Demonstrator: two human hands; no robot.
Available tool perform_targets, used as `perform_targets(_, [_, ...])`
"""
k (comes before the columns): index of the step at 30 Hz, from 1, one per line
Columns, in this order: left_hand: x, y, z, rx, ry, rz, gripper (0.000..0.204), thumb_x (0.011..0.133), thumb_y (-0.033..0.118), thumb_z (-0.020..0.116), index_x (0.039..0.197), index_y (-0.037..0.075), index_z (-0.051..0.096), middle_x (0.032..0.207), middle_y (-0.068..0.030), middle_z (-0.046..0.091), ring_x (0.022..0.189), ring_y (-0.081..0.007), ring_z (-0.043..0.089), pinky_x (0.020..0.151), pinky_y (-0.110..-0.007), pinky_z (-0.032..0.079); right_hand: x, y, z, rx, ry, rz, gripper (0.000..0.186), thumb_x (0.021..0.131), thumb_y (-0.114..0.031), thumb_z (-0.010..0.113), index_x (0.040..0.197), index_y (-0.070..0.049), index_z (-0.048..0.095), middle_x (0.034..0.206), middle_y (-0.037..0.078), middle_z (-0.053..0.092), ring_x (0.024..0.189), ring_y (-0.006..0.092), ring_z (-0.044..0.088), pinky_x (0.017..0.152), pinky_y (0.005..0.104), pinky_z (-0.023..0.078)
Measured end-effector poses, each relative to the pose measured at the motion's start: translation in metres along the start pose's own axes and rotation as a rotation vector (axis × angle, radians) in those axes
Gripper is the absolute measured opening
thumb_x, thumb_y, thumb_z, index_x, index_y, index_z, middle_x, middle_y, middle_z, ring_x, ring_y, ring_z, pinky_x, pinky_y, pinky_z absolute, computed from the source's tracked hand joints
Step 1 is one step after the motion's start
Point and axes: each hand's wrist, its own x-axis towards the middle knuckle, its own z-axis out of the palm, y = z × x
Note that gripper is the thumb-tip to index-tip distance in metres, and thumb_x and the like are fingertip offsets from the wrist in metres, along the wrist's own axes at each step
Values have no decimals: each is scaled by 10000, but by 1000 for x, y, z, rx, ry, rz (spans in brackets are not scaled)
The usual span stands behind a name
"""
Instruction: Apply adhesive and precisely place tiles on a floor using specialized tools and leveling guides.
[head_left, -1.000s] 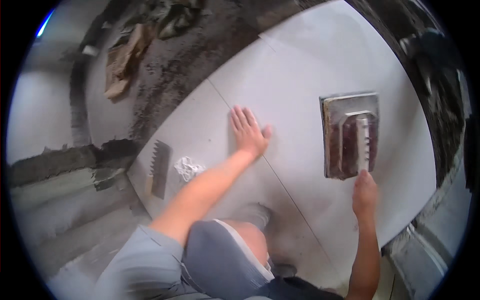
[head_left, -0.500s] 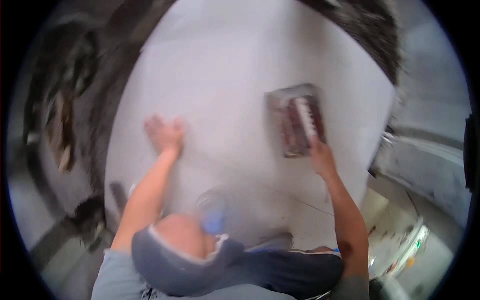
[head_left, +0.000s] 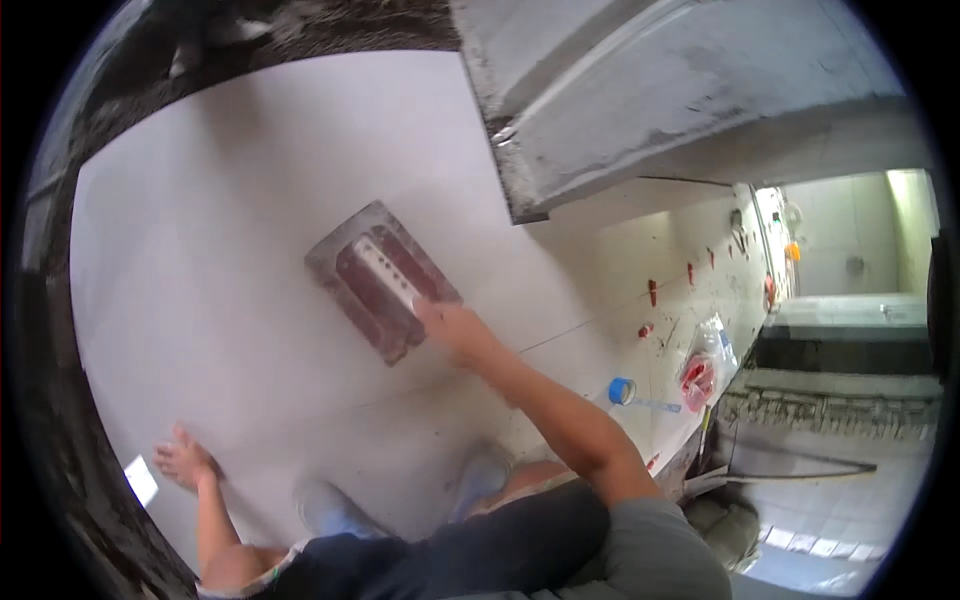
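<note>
Holds rectangular float (head_left: 350, 285) over large pale tile (head_left: 190, 270), turned diagonally, with grey-and-maroon back facing up. Grips pale, hole-dotted handle (head_left: 383, 268) at float's lower-right end with right hand (head_left: 457, 332): closed round the grip, pinching handle only. Can't separate individual fingers, slight blur there. Can't tell contact vs. small gap under float either.

Runs right forearm in from lower right of float, slanting up-left to handle. Bends right elbow well down-right of float, with grey sleeve (head_left: 660, 550) farther down the same side.

Rests left hand (head_left: 186, 460) on tile, well down-left of float, near tile's left edge. Shows it empty and spread: palm down, thumb out from fingers and pointing away from the body. Props left forearm nearly upright in view, also down-left of float.

Has grey-blue footwear (head_left: 335, 508) on tile, below float. Shows small white piece (head_left: 141, 481) farther down-left of float, just past left hand. Shows blue roll (head_left: 622, 390) well to lower right of float, then plastic bag (head_left: 708, 360) with red contents farther right. Has red pieces (head_left: 653, 292) scattered to right of float, grey ledge (head_left: 620, 140) to upper right.
</note>
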Motion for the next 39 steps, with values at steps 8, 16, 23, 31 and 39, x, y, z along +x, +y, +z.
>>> perform_targets(8, [8, -3, 22, -113, 86, -39, 970, 966, 746, 236, 1541, -34, 264, 1579, -295, 262, 1480, -442, 226, 1201, -524, 205, -38, 122, -7, -70, 261, 121, 657, 1032, -555, 354, 895, 18, 645, 854, 269, 660, 849, 459, 627, 775, 495, 472])
perform_targets(16, [2, -5, -4, -26, 145, -51, 872, 1001, 689, 256, 1493, -24, 360, 1485, -255, 419, 1385, -406, 404, 1128, -518, 331, -96, 137, -38, 181, 389, 223, 668, 1019, -562, 400, 905, 43, 658, 823, 248, 656, 822, 402, 631, 797, 462, 480])
perform_targets(23, [-4, 3, -18, 90, 156, -29, 777, 1020, 641, 295, 1412, -9, 462, 1406, -205, 509, 1282, -349, 519, 1019, -506, 443, -68, 231, -69, 269, 539, 220, 693, 1012, -608, 406, 751, 7, 590, 629, 126, 575, 556, 252, 566, 578, 421, 472])
perform_targets(31, [-17, 51, -14, 45, 213, 55, 738, 1047, 567, 299, 1436, -45, 432, 1485, -267, 421, 1392, -398, 406, 1138, -497, 347, -28, 299, -67, 187, 722, 500, 694, 979, -676, 436, 696, -57, 574, 584, 39, 538, 460, 172, 500, 440, 372, 425])
perform_targets(39, [-64, 76, -67, -130, 123, 323, 860, 1029, 624, 279, 1527, -77, 273, 1607, -257, 246, 1508, -372, 197, 1230, -454, 166, -85, 247, -95, 341, 875, 345, 752, 988, -679, 393, 603, -46, 526, 519, 36, 481, 480, 169, 510, 454, 379, 406])
